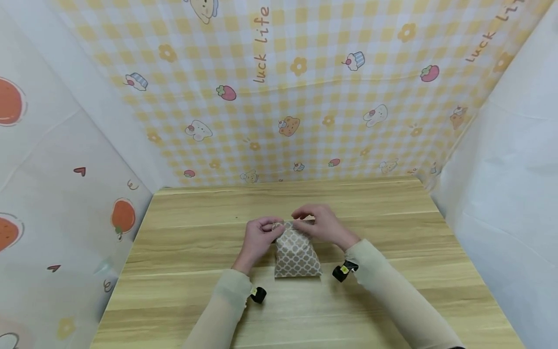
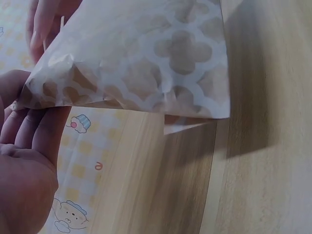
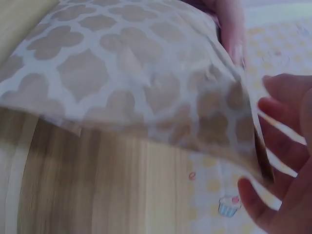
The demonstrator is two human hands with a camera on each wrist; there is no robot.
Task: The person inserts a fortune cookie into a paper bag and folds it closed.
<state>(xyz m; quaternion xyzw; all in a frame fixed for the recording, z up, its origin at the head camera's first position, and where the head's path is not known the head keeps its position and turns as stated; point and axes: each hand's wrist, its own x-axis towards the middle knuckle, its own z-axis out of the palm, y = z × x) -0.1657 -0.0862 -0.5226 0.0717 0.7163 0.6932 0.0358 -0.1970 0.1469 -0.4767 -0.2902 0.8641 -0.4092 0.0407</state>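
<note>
A brown paper bag (image 1: 298, 254) with a white lattice print stands on the wooden table, wide at its base and flattened toward the top. At its upper left corner, my left hand (image 1: 257, 240) pinches the paper; the left wrist view shows the thumb above and the fingers below the bag's edge (image 2: 36, 100). My right hand (image 1: 324, 225) is at the upper right corner. In the right wrist view its loosely bent fingers (image 3: 256, 195) lie beside the bag's top edge, the thumb apart from the paper.
The wooden table (image 1: 183, 252) reaches back to a yellow checked cloth (image 1: 301, 97) with cartoon prints. White sheets hang at the left (image 1: 78, 145) and right (image 1: 505, 160). A small black camera (image 1: 259, 294) is on the left wrist, another camera (image 1: 340, 273) on the right.
</note>
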